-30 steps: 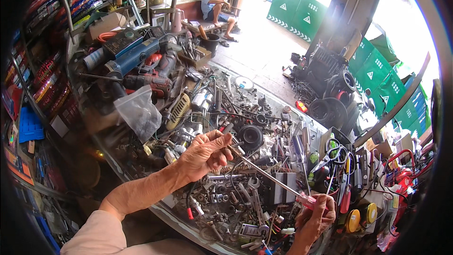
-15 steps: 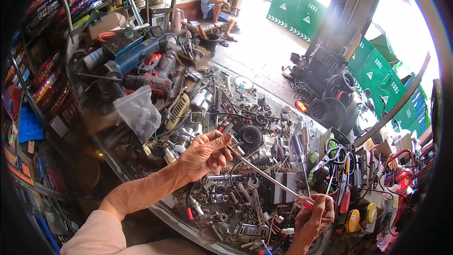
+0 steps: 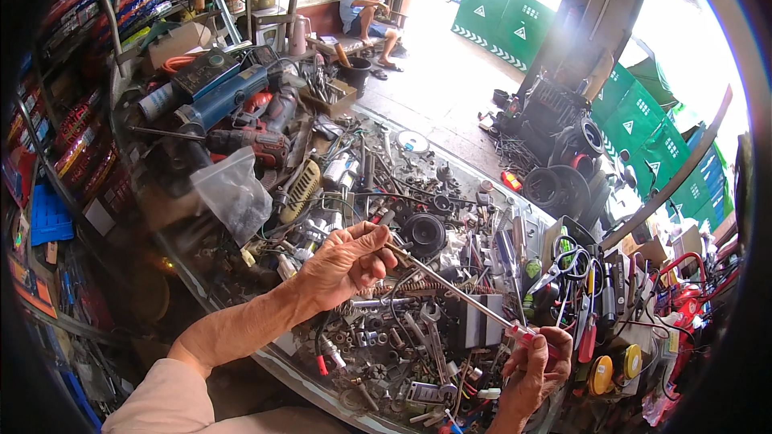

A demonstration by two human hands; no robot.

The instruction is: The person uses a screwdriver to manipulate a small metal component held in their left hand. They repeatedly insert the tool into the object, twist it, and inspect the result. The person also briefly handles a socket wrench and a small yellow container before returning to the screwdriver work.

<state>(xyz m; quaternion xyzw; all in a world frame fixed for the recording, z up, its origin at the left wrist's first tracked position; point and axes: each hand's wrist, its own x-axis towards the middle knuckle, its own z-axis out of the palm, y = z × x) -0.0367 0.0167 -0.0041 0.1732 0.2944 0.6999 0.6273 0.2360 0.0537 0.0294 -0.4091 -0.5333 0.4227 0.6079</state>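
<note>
Surface [image 3: 330, 390]: centre, crowded with metal parts [image 3: 378, 325].
Green barriers [image 3: 500, 26]: one to three o'clock, printed with white characters and warning triangles.
Screwdriver [image 3: 473, 300]: five o'clock, above the surface, red handle, shaft slanting toward the centre.
Left grip [image 3: 346, 264]: seven o'clock, fingers curled by the shaft's far end; cannot tell whether they clasp it.
Right grip [image 3: 537, 363]: five o'clock, grasping the screwdriver's handle.

A plain, pale pinkish-beige short sleeve [image 3: 161, 402] is covering the upper left arm and ending near the elbow; the left forearm [image 3: 245, 325], left hand [image 3: 344, 267] and right hand [image 3: 537, 370] are showing bare.
</note>
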